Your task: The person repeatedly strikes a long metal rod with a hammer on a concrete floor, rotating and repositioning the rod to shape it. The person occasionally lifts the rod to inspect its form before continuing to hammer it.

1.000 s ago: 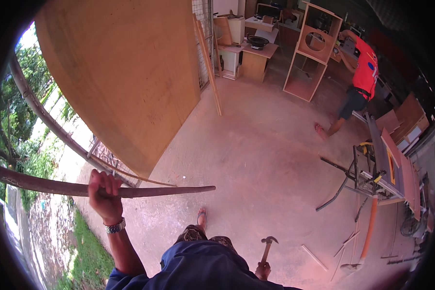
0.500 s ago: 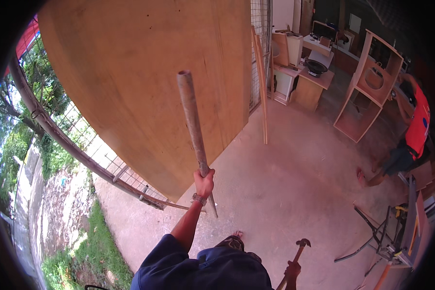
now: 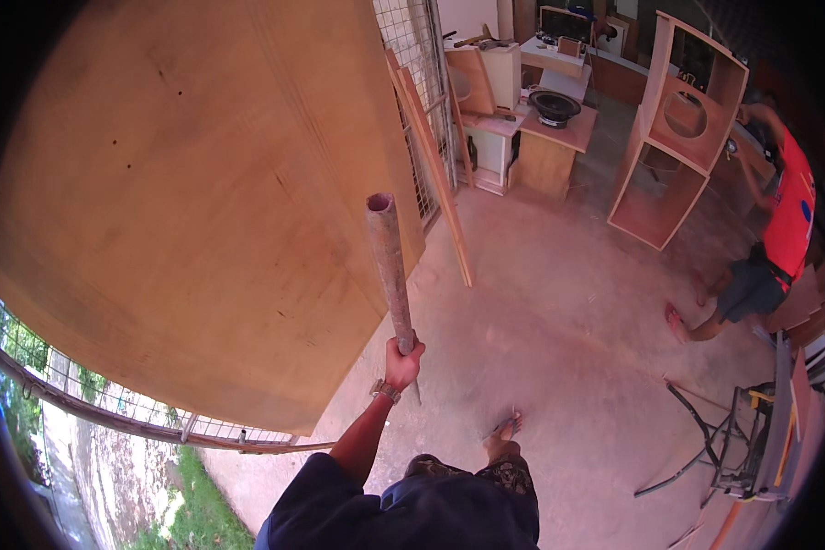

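My left hand is wrapped round a long, rusty metal pipe. The pipe stands nearly upright with its hollow top end toward me, and its lower end runs down past my hand. Behind and to the left of it leans a large brown plywood sheet against a wire-mesh fence. I cannot see my right hand or the hammer it held earlier. A bare foot of mine shows on the concrete floor.
Wooden strips lean on the mesh. A black speaker rests on a wooden box at the back. On the right, a person in a red shirt handles a tall wooden cabinet. A folding workbench stands nearer.
My view has swung right and I have stepped forward, the pipe still in my left hand. My right hand with the hammer has dropped out of sight.
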Tool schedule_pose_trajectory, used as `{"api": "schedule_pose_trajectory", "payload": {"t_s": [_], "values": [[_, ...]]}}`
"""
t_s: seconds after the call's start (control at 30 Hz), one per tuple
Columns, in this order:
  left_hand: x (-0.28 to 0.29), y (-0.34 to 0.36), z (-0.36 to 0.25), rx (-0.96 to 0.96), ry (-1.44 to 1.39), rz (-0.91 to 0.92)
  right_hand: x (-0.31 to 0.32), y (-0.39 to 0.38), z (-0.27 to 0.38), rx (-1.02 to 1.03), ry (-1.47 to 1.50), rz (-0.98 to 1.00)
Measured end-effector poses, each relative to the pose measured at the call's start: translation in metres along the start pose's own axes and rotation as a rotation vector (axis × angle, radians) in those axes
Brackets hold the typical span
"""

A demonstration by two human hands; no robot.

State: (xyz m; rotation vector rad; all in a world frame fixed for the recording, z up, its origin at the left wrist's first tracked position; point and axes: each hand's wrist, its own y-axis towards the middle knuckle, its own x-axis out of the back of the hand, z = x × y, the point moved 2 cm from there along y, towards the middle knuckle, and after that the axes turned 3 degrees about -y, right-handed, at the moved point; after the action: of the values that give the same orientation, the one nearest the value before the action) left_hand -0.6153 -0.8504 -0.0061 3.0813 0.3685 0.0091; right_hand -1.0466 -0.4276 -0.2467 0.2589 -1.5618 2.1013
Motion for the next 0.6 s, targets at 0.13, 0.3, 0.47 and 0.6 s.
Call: {"api": "schedule_pose_trajectory", "payload": {"t_s": [0.13, 0.3, 0.47, 0.6], "values": [[-0.073, 0.045, -0.025, -0.033, 0.103, 0.128, 0.032, 0.029, 0.068, 0.036, -0.02, 0.034], [-0.154, 0.085, -0.035, -0.062, 0.291, 0.455, 0.083, 0.048, 0.104, 0.047, -0.028, 0.065], [-0.203, 0.101, 0.001, -0.196, 0.233, 0.765, 0.123, 0.018, 0.199, 0.044, 0.011, 0.05], [-0.228, 0.092, 0.05, 0.153, 0.218, 0.918, 0.148, -0.072, 0.335, 0.464, 0.118, 0.088]]}}
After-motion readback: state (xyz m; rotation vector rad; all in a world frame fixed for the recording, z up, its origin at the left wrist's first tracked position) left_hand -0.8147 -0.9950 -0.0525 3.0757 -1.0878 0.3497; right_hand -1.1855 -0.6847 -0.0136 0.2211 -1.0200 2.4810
